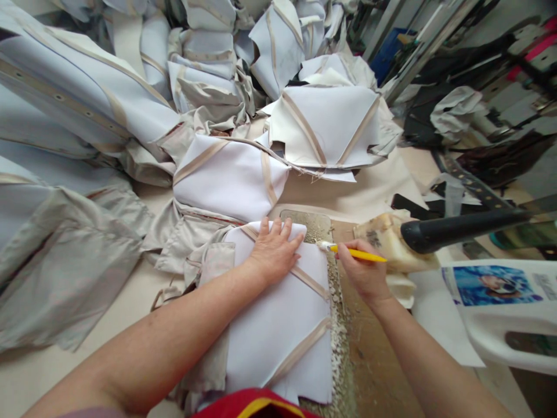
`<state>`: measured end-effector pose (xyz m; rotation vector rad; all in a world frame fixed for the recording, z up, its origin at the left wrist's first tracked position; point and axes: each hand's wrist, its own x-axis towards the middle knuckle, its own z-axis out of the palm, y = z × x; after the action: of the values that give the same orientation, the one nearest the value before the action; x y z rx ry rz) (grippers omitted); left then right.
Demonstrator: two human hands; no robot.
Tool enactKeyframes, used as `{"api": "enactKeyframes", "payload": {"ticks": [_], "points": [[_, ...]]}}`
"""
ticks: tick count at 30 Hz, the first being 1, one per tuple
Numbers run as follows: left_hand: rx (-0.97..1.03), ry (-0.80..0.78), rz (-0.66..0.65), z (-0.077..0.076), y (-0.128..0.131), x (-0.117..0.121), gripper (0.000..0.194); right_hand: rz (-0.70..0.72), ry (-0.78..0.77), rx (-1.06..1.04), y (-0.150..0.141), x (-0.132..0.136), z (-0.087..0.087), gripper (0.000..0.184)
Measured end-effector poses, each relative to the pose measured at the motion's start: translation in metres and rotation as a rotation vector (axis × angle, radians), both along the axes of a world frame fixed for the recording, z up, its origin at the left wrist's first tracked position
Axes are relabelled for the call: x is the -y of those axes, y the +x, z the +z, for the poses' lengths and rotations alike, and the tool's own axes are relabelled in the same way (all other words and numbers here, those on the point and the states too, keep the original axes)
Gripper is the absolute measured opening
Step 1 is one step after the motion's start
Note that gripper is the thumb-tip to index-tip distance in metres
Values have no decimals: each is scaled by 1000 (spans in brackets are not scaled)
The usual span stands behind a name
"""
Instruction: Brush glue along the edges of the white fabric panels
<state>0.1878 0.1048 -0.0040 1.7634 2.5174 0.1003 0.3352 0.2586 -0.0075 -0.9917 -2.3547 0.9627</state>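
My left hand (pixel 276 249) lies flat with fingers spread on a white fabric panel (pixel 278 307) with beige tape strips. Part of the panel's far end is folded over under my fingers. In my right hand (pixel 363 273) is a yellow-handled brush (pixel 359 253), gripped between thumb and fingers. Its pale bristles point left, at the panel's right edge; whether they touch it I cannot tell. Along that edge runs a board (pixel 339 325) crusted with whitish residue. Grey cloth (pixel 209 348) attached to the panel hangs out at its left.
More white panels with beige tape (pixel 230 174) are heaped beyond and to the left. On the right are a stained cream container (pixel 380 238) with a black tube-like part (pixel 461 229) over it, and a white jug with a blue label (pixel 496 284).
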Motion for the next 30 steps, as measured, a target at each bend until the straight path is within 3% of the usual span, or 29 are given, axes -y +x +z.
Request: {"api": "enactKeyframes", "payload": {"ticks": [6, 10, 14, 20, 27, 30], "points": [[-12, 12, -2, -2, 1, 0, 47, 26, 107, 2, 1, 2, 7, 20], [3, -2, 4, 0, 1, 0, 47, 121, 162, 9, 10, 11, 6, 18], [-3, -8, -5, 1, 1, 0, 46, 186, 59, 84, 38, 29, 6, 21], [-22, -14, -7, 0, 2, -1, 46, 144, -114, 200, 76, 50, 22, 25], [-34, -14, -26, 0, 2, 0, 46, 57, -84, 65, 40, 38, 14, 21], [-30, -12, -30, 0, 1, 1, 47, 41, -105, 49, 40, 42, 11, 21]]}}
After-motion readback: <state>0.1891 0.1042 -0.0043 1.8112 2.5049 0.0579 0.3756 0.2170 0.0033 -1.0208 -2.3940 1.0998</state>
